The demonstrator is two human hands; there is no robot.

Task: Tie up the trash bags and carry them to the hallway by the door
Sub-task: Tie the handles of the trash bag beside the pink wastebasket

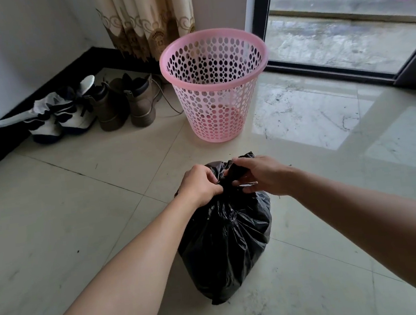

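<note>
Down on the tiled floor (61,213), a full black trash bag (226,245) stands upright, its neck gathered at the top. Both hands work that neck: the left hand (201,185) has its fingers curled tight round the bunched plastic, and the right hand (262,174) pinches a loose flap of the same bag. Beyond the bag, apart from it, stands a pink perforated bin (216,84) without a liner. Toward the floor's far left corner, along the dark baseboard, sit brown boots (129,101) and white sneakers (64,118).
</note>
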